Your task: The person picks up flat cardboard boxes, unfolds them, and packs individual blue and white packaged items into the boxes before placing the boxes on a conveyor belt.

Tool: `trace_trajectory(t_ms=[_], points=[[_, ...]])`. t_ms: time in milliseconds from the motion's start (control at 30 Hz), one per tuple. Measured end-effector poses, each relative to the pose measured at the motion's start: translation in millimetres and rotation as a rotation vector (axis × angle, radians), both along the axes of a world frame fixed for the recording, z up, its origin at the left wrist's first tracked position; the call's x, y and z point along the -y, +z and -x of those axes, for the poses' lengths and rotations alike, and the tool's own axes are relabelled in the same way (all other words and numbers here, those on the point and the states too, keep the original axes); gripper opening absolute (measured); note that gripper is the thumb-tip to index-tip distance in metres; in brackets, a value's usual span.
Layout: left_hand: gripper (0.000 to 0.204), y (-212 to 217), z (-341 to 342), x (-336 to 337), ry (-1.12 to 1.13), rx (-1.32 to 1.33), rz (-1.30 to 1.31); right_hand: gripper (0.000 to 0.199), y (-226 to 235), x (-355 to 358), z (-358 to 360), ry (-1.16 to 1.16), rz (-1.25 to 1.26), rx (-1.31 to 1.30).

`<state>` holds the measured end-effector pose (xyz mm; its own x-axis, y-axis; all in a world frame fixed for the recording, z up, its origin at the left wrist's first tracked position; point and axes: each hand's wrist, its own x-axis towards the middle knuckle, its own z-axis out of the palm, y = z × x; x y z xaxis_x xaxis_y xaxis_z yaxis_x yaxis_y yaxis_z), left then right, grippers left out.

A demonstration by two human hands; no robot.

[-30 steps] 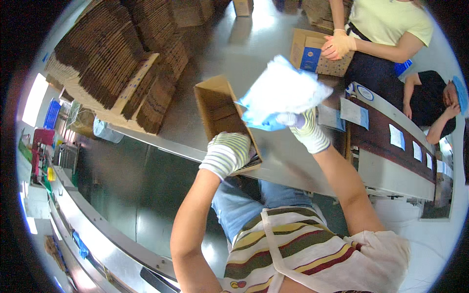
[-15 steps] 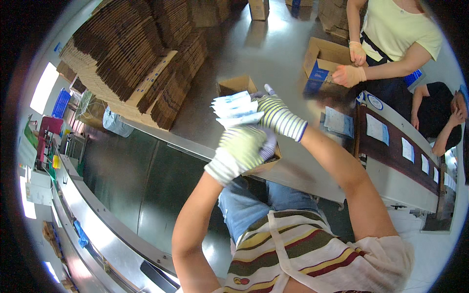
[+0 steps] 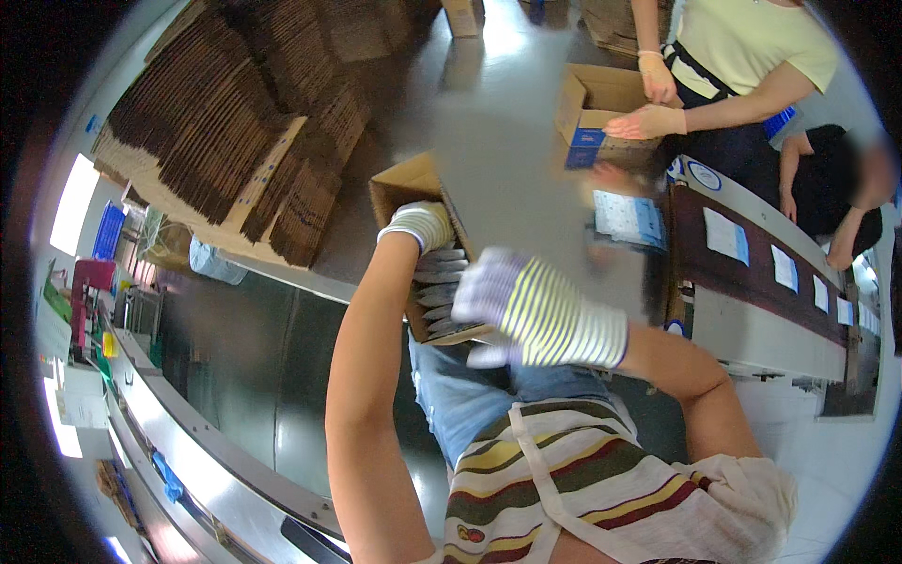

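My left hand, in a striped knitted glove, reaches down into the far part of an open cardboard box. Its fingers are out of sight inside. Several silvery-grey packets stand packed in a row in the nearer part of this box. Close to the box's right side is my right hand, in a matching striped glove and blurred by motion. Its thumb stands apart from the fingers, with nothing visible between them.
Tall stacks of flattened cartons fill the far left of the metal table. At right, a conveyor belt carries white-and-blue packets, with more packets piled at its end. A co-worker's gloved hands work at another box.
The fanned white-and-blue packets have left my hands and no longer show above the box. My left hand has moved into the box; my right has drawn back toward me.
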<state>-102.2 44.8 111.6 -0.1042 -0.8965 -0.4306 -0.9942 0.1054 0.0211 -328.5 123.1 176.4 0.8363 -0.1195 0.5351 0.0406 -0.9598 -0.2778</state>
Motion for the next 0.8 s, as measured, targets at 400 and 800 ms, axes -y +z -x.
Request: trace_trajectory(t_ms=[400,800], points=[[0.035,62.1,44.3,-81.1,0.009,-0.080,0.172,0.018,-40.0,-8.9,-1.9,-0.090,-0.035,0.193],[0.037,39.0,53.1,-89.1,-0.037,-0.031,0.344,0.029,-47.9,222.4,190.8,-0.621,-0.250,-0.504]])
